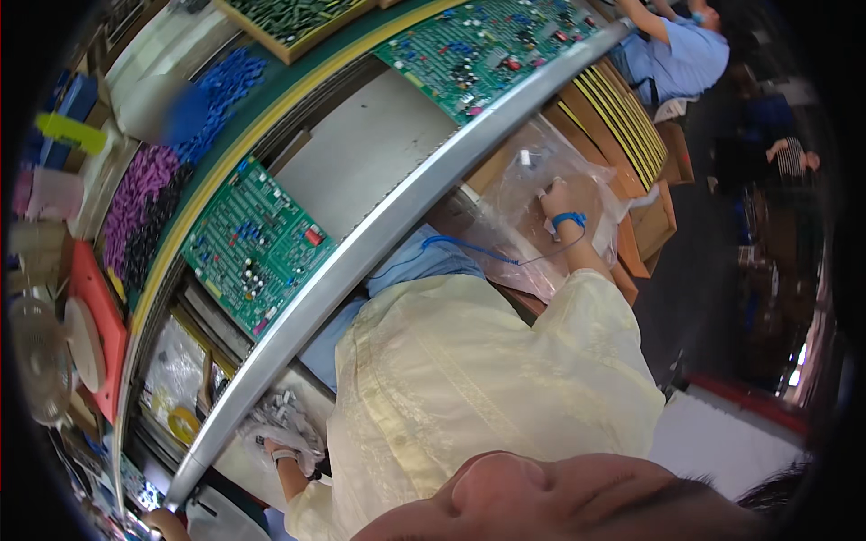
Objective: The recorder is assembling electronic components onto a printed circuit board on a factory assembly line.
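My right hand, with a blue wrist strap and its cord, is down in a clear plastic bag that lines a cardboard box. Its fingers look curled, and what they hold is hidden. A small white part lies in the bag beyond them. On the other side, my left hand, with a band at the wrist, reaches into a clear bag of small grey-white parts. Its fingers are mostly hidden there. Between the arms and the line, a green circuit board full of components rests on the conveyor rails.
A metal rail runs along the conveyor in front of me. Another populated circuit board sits farther along it. Beyond are blue parts, purple parts and a tape roll. A co-worker is at the upper right.
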Demonstrator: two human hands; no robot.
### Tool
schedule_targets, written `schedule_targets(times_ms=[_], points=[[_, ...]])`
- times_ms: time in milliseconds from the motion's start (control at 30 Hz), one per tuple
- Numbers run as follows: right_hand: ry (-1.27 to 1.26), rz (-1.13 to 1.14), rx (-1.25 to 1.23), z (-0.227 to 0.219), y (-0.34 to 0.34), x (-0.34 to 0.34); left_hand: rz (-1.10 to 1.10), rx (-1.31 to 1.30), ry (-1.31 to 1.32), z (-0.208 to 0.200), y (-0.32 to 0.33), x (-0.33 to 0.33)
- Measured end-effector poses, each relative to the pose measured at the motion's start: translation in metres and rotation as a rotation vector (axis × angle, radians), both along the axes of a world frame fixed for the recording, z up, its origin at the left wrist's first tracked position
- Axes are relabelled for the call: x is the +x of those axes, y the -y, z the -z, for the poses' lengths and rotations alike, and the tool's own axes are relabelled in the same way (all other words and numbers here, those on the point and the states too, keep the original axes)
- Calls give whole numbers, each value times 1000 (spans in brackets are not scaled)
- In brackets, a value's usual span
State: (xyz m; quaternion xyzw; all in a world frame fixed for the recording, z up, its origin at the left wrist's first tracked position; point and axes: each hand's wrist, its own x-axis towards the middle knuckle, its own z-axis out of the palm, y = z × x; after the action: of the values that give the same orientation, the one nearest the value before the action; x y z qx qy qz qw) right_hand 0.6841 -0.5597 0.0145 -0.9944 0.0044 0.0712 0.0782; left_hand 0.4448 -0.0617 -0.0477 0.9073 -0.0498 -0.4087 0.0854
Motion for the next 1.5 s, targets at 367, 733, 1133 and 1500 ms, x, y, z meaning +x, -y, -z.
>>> schedule_targets(times_ms=[367,733,1133,1500], points=[[82,-361,-285,-47,-60,-10,67,97,-9,-16,-24,-7],[180,-323,-138,-28,-55,-26,45,174,-24,-24,-54,-40],[-389,149,363,-75,35,-5,63,184,-68,-15,-71,-70],[-840,-923,1330,-232,-184,-28,-342,253,-168,-26,-105,-250]])
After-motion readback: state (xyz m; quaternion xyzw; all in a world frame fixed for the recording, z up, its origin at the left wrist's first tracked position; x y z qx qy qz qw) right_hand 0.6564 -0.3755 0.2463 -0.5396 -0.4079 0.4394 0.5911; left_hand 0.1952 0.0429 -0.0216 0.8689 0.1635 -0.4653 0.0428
